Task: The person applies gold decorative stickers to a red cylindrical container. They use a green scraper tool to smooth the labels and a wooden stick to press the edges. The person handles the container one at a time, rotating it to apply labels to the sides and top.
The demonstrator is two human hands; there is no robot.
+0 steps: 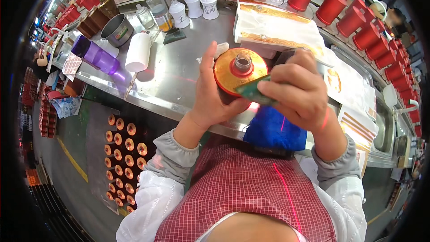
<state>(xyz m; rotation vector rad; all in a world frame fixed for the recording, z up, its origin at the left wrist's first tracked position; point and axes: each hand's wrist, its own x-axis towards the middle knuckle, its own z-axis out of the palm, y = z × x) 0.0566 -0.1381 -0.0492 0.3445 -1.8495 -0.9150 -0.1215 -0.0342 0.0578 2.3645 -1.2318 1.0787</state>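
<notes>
A red bottle (229, 68) with a gold top and a short clear neck stands in front of me at the counter's near edge. My left hand (208, 96) is wrapped round its left side, thumb along the near side and fingers upward. Pinched in my right hand (299, 90) is a flat green scraper-like piece (255, 90), its tip touching or just over the rim of the gold top. The right fingers partly cover that piece, so its full shape is hidden. Below the right hand lies a blue cloth (277, 130). My palm hides most of the bottle's body.
On the metal counter (174, 62) stand a purple bottle (96, 56), a white roll (138, 53), a metal pot (117, 30) and white ceramic bottles (208, 5). Printed sheets (277, 27) lie at the back right. Red bottles (331, 8) line a conveyor; more gold-topped bottles (130, 144) stand low at left.
</notes>
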